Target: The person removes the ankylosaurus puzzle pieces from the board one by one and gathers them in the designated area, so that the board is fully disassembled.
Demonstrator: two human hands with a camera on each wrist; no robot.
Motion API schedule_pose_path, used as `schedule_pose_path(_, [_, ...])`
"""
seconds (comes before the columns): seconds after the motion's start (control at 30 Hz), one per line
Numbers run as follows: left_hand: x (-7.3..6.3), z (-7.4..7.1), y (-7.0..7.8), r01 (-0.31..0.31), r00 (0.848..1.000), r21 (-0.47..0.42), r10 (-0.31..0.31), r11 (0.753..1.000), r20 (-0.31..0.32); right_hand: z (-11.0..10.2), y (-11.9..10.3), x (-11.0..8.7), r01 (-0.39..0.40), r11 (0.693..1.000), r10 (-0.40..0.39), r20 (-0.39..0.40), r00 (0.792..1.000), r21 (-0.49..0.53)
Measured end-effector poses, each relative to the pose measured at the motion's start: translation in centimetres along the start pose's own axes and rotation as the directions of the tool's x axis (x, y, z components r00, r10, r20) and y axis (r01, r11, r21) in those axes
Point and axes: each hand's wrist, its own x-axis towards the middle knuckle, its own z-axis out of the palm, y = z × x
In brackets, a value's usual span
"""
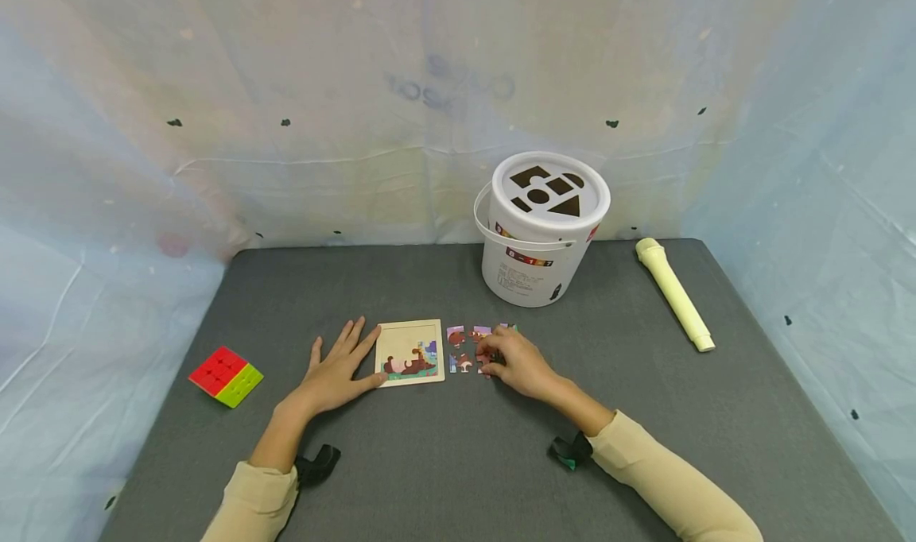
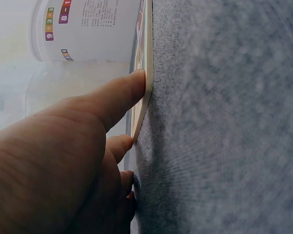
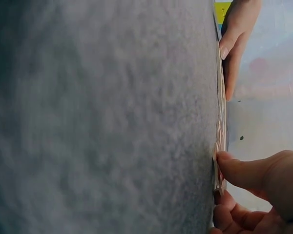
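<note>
A square wooden puzzle board [image 1: 410, 353] lies on the table, with some picture pieces set along its lower and right parts. My left hand [image 1: 335, 377] spreads its fingers at the board's left side; in the left wrist view the thumb [image 2: 124, 92] touches the board's edge. To the right of the board lie several loose puzzle pieces [image 1: 456, 337]. Over the right-hand ones, my right hand [image 1: 521, 363] pinches a puzzle piece [image 3: 218, 170] between thumb and fingers, low against the table. Its fingers partly hide that piece and its neighbours.
A white lidded bucket [image 1: 529, 268] with shaped holes in its lid stands behind the pieces. A red and yellow-green puzzle cube [image 1: 227, 377] sits at the left. A pale yellow tube-like stick [image 1: 675, 294] lies at the far right. Plastic sheeting [image 1: 358, 200] hangs behind the grey table [image 1: 444, 462].
</note>
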Motion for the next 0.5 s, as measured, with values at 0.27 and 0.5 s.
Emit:
schedule_pose_path(0.27, [0.07,0.17,-0.17,0.001,1.0,-0.003,-0.001,1.0,-0.006,0.13,-0.14,-0.17,-0.001,1.0,0.001,-0.006,1.0,-0.007])
schedule_pose_path(0.5, [-0.24,-0.2,0.05,-0.028,0.999,-0.026,0.027,0.999,-0.019,0.21,-0.38,0.14,-0.004,1.0,0.004,-0.018,1.0,-0.031])
